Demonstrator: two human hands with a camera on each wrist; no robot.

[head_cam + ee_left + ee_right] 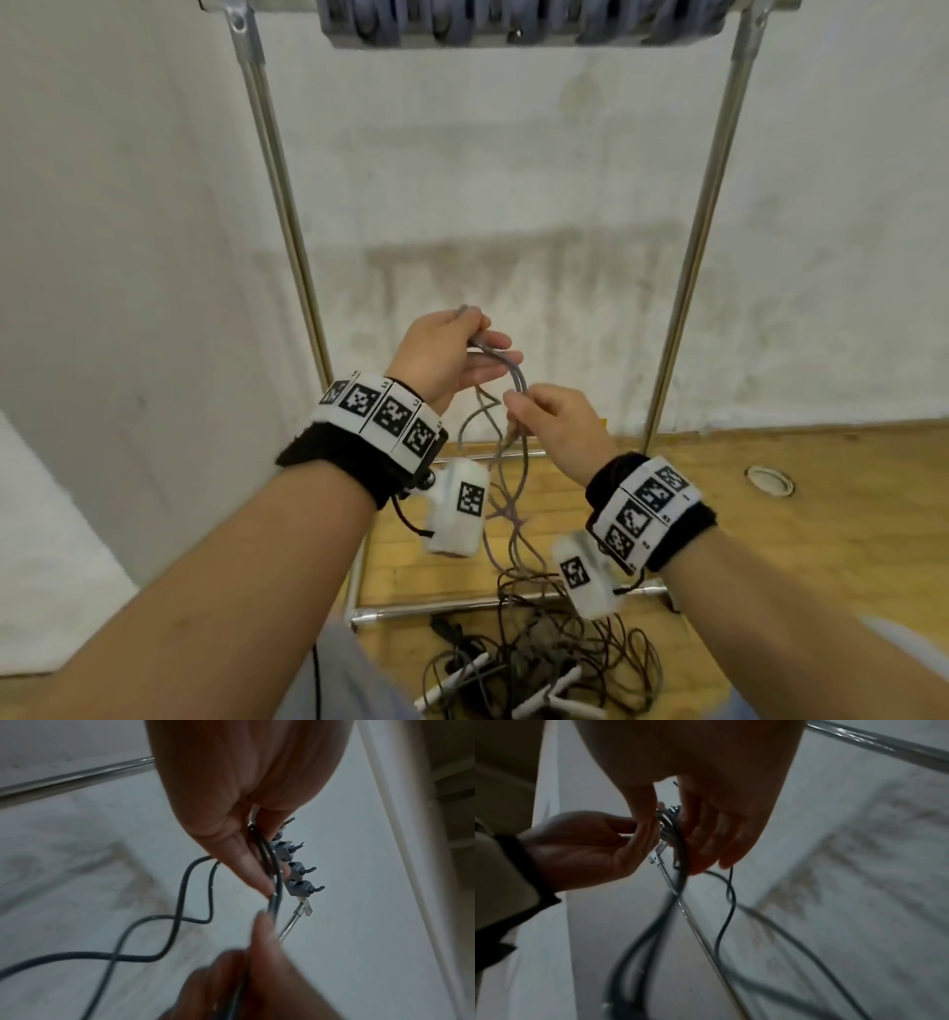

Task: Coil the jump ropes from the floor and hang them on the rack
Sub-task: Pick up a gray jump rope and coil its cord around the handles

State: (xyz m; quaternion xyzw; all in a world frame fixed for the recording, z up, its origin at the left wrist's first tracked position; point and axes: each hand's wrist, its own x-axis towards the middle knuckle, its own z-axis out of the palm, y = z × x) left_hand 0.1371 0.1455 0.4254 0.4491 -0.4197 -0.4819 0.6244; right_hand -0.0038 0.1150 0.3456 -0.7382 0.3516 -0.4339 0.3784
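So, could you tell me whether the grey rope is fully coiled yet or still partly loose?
Partly loose. Both hands, left and right, hold a few loops of the rope, but the rest trails down to the tangle on the floor.

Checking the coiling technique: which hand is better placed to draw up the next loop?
Probably the right hand: it pinches the grey rope lower down, nearest the hanging slack, while the left hand holds the gathered loops.
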